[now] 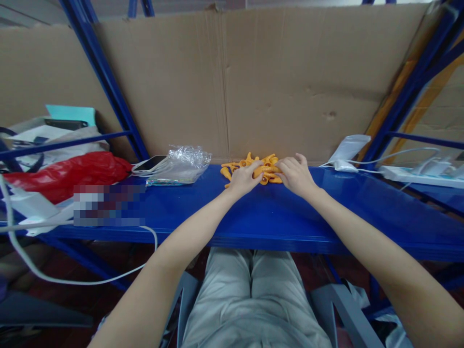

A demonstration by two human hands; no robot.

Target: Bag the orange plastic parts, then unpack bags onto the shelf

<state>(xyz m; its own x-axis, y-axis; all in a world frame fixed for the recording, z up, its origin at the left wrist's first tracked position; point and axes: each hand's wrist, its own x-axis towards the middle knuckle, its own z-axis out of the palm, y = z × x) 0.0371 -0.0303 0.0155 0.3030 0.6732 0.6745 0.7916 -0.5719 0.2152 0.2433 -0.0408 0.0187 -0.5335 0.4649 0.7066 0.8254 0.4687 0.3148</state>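
Observation:
A heap of small orange-yellow plastic pieces [248, 160], some with flared, horn-like ends, lies at the back of the blue shelf against the cardboard. My left hand [243, 180] rests at the heap's left side, thumb and fingers closed around one end of an orange plastic piece [267, 170]. At the other end of that piece is my right hand [296, 175], its fingers bent and closed on it, with one finger lifted. My fingers hide part of the piece and of the heap beneath.
Left of the heap lie a clear plastic bag [188, 162] and a phone [152, 163]. A red plastic bag [79, 174] and white cables stand further left. On the right are a white adapter [344, 166] and a power strip [424, 176]. Blue posts [105, 77] flank the cardboard [290, 82].

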